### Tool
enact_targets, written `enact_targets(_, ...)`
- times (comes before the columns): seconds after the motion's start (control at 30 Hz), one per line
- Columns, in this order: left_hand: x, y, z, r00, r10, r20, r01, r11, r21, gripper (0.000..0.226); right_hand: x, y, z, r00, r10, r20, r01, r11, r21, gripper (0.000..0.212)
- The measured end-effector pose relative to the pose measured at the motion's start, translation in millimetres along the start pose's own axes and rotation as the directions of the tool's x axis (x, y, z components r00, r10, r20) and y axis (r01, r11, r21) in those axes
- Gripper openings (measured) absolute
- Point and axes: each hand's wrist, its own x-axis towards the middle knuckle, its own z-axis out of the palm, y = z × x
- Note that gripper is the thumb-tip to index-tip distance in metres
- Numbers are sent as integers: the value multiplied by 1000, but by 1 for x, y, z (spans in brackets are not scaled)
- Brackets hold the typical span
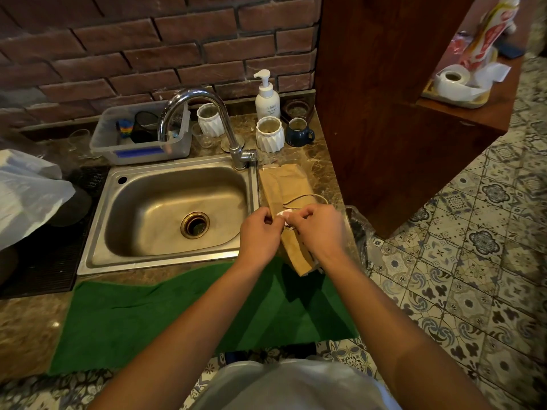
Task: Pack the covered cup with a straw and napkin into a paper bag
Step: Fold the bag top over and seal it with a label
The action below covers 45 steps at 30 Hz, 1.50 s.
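Observation:
A flat brown paper bag (285,184) with a cord handle lies on the marble counter, right of the sink. Both hands meet over its middle. My left hand (259,233) and my right hand (318,229) pinch a small white piece (283,213) between their fingertips, just above the bag. What the white piece is cannot be made out. No cup, straw or napkin shows.
A steel sink (97,232) with a tall tap (195,97) fills the middle. Behind it stand a plastic tub (142,152), two white ribbed cups (270,134), a dark mug (298,132) and a soap pump bottle (267,97). A green towel (177,315) drapes the counter's front edge. A wooden cabinet (384,113) rises at right.

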Motion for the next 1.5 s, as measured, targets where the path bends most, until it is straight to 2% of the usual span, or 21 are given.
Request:
enact_targets(0.27, 3, -8, -7, 991, 89, 101, -99, 991, 96, 24, 8, -4, -17, 997, -1, 74, 11, 991, -130, 58)
enact_targets(0.47, 6, -8, -11, 980, 135, 150, -157, 977, 146, 17, 12, -1, -26, 979, 0, 205, 27, 991, -132, 48)
enact_targets(0.57, 9, -5, -14, 975, 143, 171, -177, 964, 200, 20, 18, -1, -32, 971, -38, 235, 95, 967, -235, 47)
enact_targets(0.67, 12, 0, -18, 963, 155, 220, -209, 945, 252, 22, 22, -2, -37, 977, -145, 159, 203, 870, -450, 48)
enact_targets(0.73, 13, 4, -21, 944, 183, 276, -269, 910, 316, 24, 22, -5, -42, 937, -335, 102, 338, 787, -517, 44)
enact_targets(0.77, 15, 7, -23, 929, 202, 309, -307, 887, 346, 24, 23, -7, -42, 889, -447, 98, 425, 727, -539, 48)
enact_targets(0.87, 21, 19, -32, 878, 224, 422, -406, 816, 412, 20, 30, -16, -47, 730, -645, 226, 628, 504, -593, 96)
enact_targets(0.93, 27, 26, -37, 833, 234, 501, -484, 748, 454, 17, 37, -23, -54, 679, -652, 337, 696, 425, -578, 114)
enact_targets(0.97, 28, 29, -38, 812, 240, 532, -521, 709, 475, 16, 40, -26, -57, 669, -637, 382, 712, 404, -575, 116)
enact_targets(1.03, 28, 34, -39, 780, 265, 568, -584, 634, 506, 14, 45, -29, -60, 647, -592, 480, 744, 353, -567, 104)
enact_targets(1.1, 28, 37, -38, 752, 300, 587, -637, 561, 529, 13, 48, -31, -60, 621, -526, 581, 777, 311, -548, 76)
enact_targets(1.17, 28, 37, -35, 737, 336, 587, -670, 479, 567, 18, 49, -32, -61, 638, -469, 610, 768, 340, -542, 52)
enact_targets(1.23, 29, 35, -32, 741, 369, 561, -671, 448, 591, 22, 51, -31, -61, 682, -445, 581, 731, 407, -547, 43)
enact_targets(1.33, 28, 29, -27, 775, 406, 485, -632, 529, 566, 20, 55, -23, -59, 705, -460, 540, 709, 451, -542, 37)
enact_targets(1.43, 26, 19, -23, 830, 365, 422, -550, 663, 508, 20, 57, -12, -62, 721, -443, 532, 688, 548, -476, 36)
enact_targets(1.5, 24, 13, -21, 856, 322, 404, -500, 715, 488, 19, 54, -7, -62, 723, -431, 540, 682, 568, -460, 31)
